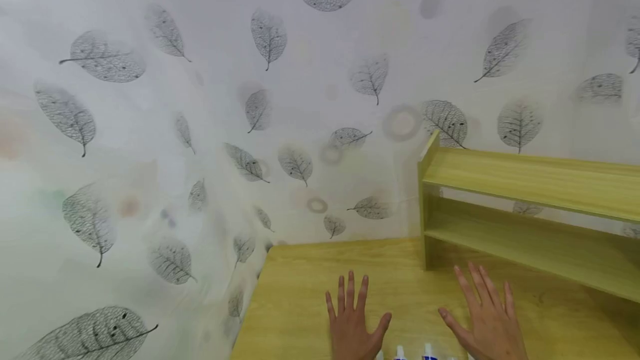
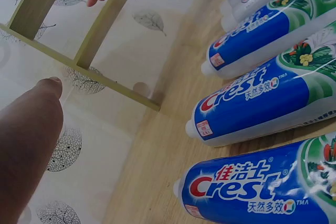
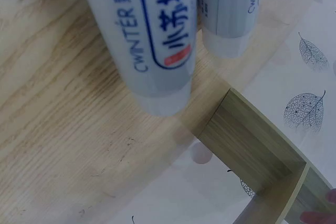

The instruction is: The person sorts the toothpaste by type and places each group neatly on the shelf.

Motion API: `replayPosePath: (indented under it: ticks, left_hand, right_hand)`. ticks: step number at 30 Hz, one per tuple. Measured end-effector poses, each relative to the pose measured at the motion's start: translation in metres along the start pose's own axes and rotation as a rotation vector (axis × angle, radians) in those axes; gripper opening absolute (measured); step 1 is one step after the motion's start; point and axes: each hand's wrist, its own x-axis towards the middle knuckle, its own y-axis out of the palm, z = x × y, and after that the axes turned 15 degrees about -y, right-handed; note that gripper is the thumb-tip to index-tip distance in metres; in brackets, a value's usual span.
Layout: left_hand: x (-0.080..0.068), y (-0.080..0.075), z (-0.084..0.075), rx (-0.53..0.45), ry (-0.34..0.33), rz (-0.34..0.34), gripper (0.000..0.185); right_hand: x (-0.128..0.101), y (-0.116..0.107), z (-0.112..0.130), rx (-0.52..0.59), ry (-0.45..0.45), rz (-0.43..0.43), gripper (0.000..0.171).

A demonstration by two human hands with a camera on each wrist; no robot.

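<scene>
The left hand (image 1: 352, 324) lies flat on the table (image 1: 300, 293), fingers (image 1: 350, 290) straight and spread, grasping nothing. Just right of it, between both hands at the near edge, lie the toothpaste tubes (image 2: 252, 103) side by side, caps toward the wall. The right hand (image 1: 487, 321) rests flat too, fingers released, in front of the wooden shelf (image 1: 525, 182).
</scene>
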Motion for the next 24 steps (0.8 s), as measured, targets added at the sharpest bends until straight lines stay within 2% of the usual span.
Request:
replayPosePath:
  ticks: [11, 14, 17, 19, 21, 24]
  left_hand:
    - [0.011, 0.000, -0.006, -0.010, -0.022, 0.052, 0.100]
    - [0.013, -0.002, -0.006, 0.001, -0.026, 0.055, 0.099]
    - [0.014, -0.002, -0.007, -0.029, -0.039, 0.076, 0.094]
    - [0.016, -0.002, -0.009, -0.097, -0.055, 0.108, 0.090]
    - [0.022, -0.002, -0.013, -0.210, -0.084, 0.168, 0.085]
    - [0.034, 0.001, -0.023, -0.389, -0.133, 0.261, 0.081]
  right_hand:
    - [0.004, -0.004, -0.009, 0.011, 0.012, 0.018, 0.100]
    - [0.003, -0.009, -0.011, 0.026, 0.035, 0.026, 0.099]
    - [0.000, -0.014, -0.016, 0.052, 0.075, 0.032, 0.096]
    - [-0.002, -0.018, -0.021, 0.059, 0.096, 0.014, 0.094]
    - [-0.005, -0.021, -0.030, 0.037, 0.109, -0.035, 0.089]
    - [-0.011, -0.022, -0.045, -0.016, 0.105, -0.203, 0.087]
